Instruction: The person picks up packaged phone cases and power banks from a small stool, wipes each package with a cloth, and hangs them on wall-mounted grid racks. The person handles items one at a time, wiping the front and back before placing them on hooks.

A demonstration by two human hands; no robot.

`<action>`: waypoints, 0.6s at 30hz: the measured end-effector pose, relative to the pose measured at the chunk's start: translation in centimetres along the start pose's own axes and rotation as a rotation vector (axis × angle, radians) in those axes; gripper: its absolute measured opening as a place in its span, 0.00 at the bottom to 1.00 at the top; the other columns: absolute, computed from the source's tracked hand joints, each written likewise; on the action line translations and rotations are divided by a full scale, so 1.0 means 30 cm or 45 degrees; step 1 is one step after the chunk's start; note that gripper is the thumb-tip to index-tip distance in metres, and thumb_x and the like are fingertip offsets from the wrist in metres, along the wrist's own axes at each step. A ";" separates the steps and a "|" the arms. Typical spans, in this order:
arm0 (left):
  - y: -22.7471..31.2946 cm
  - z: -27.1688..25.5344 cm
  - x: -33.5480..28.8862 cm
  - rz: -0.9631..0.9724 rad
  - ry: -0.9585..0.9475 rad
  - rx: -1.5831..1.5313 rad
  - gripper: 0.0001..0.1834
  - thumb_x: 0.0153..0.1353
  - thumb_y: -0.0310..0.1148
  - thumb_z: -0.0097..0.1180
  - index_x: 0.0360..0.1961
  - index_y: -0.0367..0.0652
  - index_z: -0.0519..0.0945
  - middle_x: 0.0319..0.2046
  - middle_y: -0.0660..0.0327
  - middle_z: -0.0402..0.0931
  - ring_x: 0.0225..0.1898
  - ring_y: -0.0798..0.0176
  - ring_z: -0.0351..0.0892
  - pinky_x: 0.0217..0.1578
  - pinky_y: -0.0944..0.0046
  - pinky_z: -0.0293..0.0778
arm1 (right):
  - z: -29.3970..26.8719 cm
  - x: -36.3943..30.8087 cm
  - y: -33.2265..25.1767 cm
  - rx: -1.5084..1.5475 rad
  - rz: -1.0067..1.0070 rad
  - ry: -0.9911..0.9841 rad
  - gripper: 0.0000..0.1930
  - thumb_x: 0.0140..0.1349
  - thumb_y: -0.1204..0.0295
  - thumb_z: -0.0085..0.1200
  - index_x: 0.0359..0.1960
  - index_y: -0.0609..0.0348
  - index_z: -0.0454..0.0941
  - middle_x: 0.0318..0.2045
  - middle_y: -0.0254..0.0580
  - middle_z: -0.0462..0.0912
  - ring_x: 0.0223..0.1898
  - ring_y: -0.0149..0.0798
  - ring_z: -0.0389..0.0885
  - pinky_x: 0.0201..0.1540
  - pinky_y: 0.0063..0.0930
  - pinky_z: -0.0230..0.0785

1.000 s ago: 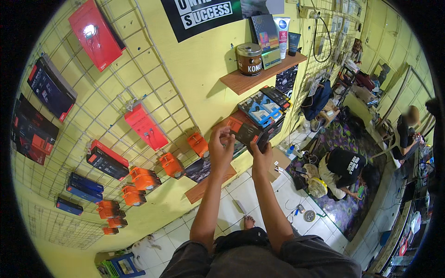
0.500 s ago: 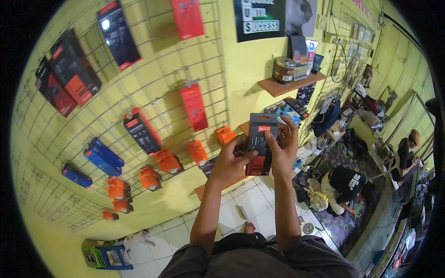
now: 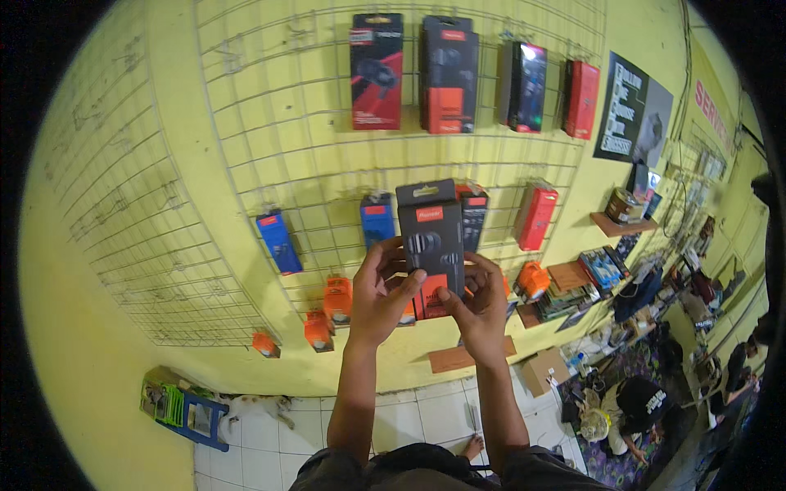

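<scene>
Both hands hold up a slim dark grey and red box point(image 3: 432, 233) with a hang-hole tab on top and an earphone picture on its front. My left hand point(image 3: 381, 296) closes round its lower left side, with the thumb on the front. At the lower right edge, my right hand point(image 3: 480, 314) grips it with the thumb near the bottom corner. Behind the held box hang a blue box point(image 3: 377, 222) and a dark box point(image 3: 475, 217), both partly hidden by it.
A wire grid point(image 3: 286, 131) on the yellow wall carries hanging boxes, including a black and red box point(image 3: 377, 78) and a red box point(image 3: 538, 217). Orange lamp-like items point(image 3: 337, 299) hang lower. A blue stool point(image 3: 203, 419) stands lower left; a person point(image 3: 634, 409) crouches at right.
The view has swung left, bringing more of the wire grid into sight. The held box now fronts the grid, and my right hand has slid from its upper side to its lower edge.
</scene>
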State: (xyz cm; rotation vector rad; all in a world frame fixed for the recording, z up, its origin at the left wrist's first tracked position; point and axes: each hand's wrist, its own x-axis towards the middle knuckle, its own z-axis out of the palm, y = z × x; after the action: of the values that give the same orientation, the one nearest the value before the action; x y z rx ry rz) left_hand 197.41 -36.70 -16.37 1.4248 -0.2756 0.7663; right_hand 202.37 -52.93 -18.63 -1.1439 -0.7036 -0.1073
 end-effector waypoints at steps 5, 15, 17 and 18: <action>0.178 -0.195 0.041 0.147 0.101 0.093 0.29 0.66 0.28 0.71 0.65 0.39 0.72 0.54 0.58 0.81 0.53 0.64 0.83 0.51 0.62 0.81 | 0.311 0.166 -0.069 0.066 -0.348 0.022 0.25 0.67 0.80 0.67 0.60 0.62 0.68 0.54 0.46 0.80 0.56 0.37 0.82 0.56 0.32 0.79; 0.348 -0.349 0.455 0.498 0.324 0.300 0.26 0.69 0.31 0.68 0.64 0.35 0.76 0.54 0.53 0.82 0.52 0.61 0.84 0.47 0.62 0.84 | 0.583 0.528 -0.208 -0.269 -0.587 -0.098 0.29 0.67 0.83 0.63 0.70 0.62 0.71 0.53 0.46 0.82 0.48 0.36 0.85 0.45 0.28 0.84; 0.347 -0.357 0.483 0.540 0.340 0.295 0.24 0.69 0.31 0.67 0.64 0.35 0.78 0.53 0.52 0.83 0.51 0.61 0.85 0.47 0.62 0.84 | 0.597 0.558 -0.219 -0.304 -0.584 -0.094 0.29 0.69 0.82 0.62 0.71 0.66 0.70 0.53 0.46 0.81 0.49 0.35 0.84 0.46 0.30 0.87; 0.346 -0.361 0.496 0.565 0.340 0.295 0.24 0.69 0.31 0.67 0.63 0.35 0.78 0.53 0.52 0.83 0.51 0.61 0.85 0.47 0.62 0.84 | 0.602 0.568 -0.219 -0.281 -0.613 -0.119 0.29 0.69 0.81 0.62 0.70 0.66 0.70 0.53 0.46 0.81 0.49 0.35 0.84 0.46 0.30 0.87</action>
State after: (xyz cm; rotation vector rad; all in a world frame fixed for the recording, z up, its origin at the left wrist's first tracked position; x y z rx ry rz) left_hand 199.02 -22.22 -1.06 1.4743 -0.3067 1.3766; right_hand 204.68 -35.69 0.28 -1.1745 -1.0614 -0.5519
